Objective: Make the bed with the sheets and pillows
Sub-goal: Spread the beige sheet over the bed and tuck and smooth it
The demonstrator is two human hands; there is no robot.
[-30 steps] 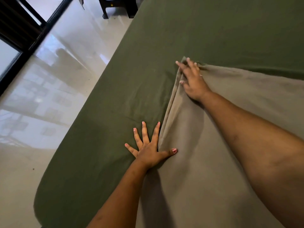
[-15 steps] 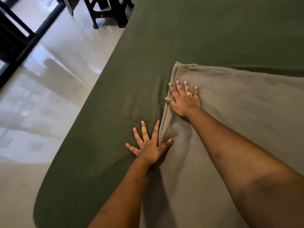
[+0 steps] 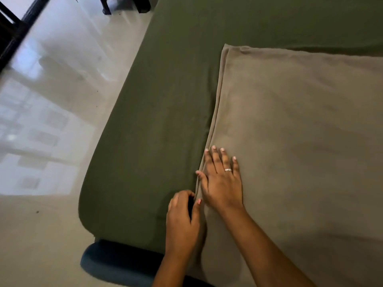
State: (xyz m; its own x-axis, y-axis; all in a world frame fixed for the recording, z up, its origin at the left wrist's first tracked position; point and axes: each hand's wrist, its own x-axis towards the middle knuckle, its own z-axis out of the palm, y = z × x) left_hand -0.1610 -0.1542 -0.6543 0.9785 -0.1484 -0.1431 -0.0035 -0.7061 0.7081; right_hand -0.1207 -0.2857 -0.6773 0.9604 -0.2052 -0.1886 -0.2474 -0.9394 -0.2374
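Note:
A dark green fitted sheet (image 3: 165,112) covers the bed. On top of it, to the right, lies a folded tan sheet (image 3: 294,125) with its left edge running down the middle of the view. My right hand (image 3: 222,181) lies flat on the tan sheet close to that edge, fingers straight, a ring on one finger. Just below and left of it, my left hand (image 3: 182,220) has its fingers curled and pinches the tan sheet's left edge between thumb and fingers.
A glossy pale floor (image 3: 51,121) lies left of the bed. Dark furniture legs (image 3: 124,5) stand at the top by the bed's far side. A dark window frame (image 3: 12,27) is at top left. A blue-grey bed base (image 3: 116,264) shows under the near corner.
My right hand has slid down the tan sheet's left edge toward me. My left hand went from flat and spread to curled, pinching the edge. The view shifted nearer the bed's corner.

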